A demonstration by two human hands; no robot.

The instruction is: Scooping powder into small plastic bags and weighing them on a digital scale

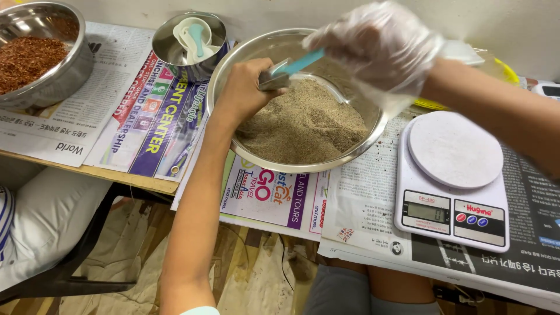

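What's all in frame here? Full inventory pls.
big steel bowl: 1, silver, centre, holds tan grain
steel bowl: 1, silver, top left, holds red-brown flakes
small steel bowl: 1, silver, top centre, holds pale spoons
scoop: 1, teal handle, over the grain
kitchen scale: 1, white, right
newspapers: several, under everything
left hand: bare, grips scoop
right hand: clear glove, on the scoop handle
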